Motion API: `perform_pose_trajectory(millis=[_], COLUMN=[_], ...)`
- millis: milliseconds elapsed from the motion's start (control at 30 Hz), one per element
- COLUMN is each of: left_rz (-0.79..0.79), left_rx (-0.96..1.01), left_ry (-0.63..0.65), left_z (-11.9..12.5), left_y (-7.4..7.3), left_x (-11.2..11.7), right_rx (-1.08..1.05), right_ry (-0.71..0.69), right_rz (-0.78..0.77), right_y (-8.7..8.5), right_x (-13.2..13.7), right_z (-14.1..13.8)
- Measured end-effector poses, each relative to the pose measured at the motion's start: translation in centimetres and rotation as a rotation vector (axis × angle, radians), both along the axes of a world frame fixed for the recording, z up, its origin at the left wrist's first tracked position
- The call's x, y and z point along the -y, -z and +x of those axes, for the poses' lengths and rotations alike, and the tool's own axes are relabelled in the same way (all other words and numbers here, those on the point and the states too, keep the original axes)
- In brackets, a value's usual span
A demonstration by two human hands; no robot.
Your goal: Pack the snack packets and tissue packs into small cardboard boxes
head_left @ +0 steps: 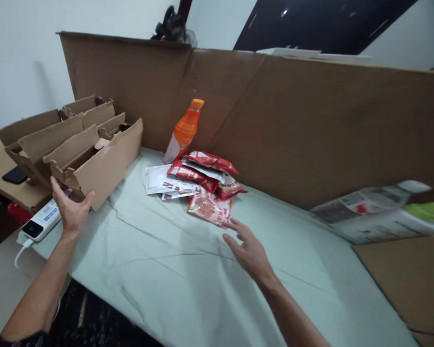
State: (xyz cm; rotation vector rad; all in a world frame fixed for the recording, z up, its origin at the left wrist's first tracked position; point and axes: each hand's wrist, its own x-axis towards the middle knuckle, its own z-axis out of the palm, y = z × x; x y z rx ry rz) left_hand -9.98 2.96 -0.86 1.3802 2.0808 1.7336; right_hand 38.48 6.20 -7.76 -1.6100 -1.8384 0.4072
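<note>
While I am watching remotely through the head camera, the person's left hand [70, 209] is resting open-palmed against the near corner of a cardboard box [104, 159] at ten o'clock. Its fingers are spread and gripping nothing, and the thumb is lying along the box's front wall, a hold I am judging suited to steadying a light, flap-topped carton rather than lifting it. The right hand [247, 248] is hovering low over the pale cloth [173, 284] at one o'clock, likewise released, with its fingers loosely fanned. Its fingertips are stopping just short of the nearest snack packet [209, 208], a pinkish one, and I am reading the two as apart, not touching. That packet is lying at the near edge of a loose pile [193, 174] of red and white packets at twelve o'clock, each overlapping the next, so they are slumping flat rather than standing. Behind them an orange bottle [184, 130] is leaning tilted against the tall cardboard wall [310, 130], which is propping it up and fencing the table's far side. At nine o'clock a white power strip [41, 220] is sitting just beside the left hand, off the cloth, with a dark phone [15, 174] lying beyond it. At three o'clock, printed papers [375, 212] are lying blurred at the wall's foot.
</note>
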Motion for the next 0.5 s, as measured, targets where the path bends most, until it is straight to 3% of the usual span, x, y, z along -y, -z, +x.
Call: perform_pose_trajectory(millis=[167,300,400,500], left_rz=[-0.015,-0.051,-0.058,-0.014], left_rx=[-0.042,-0.089,-0.140,-0.217], left_ry=[-0.128,-0.141,-0.138,-0.086], left_z=[-0.3,-1.2,-0.4,2.8], left_y=[0.4,0.0,-0.7,-0.9], left_x=[-3.1,-4.2,-3.2,-0.6], right_rx=[-0.043,-0.079,-0.105,-0.110], right_ry=[0.066,0.109,0.125,0.154], right_rz=[0.063,0.133,0.159,0.157], right_y=[4.4,6.1,6.2,5.5], right_x=[1.1,1.6,1.7,1.8], right_z=[-0.8,-1.6,-2.2,-3.1])
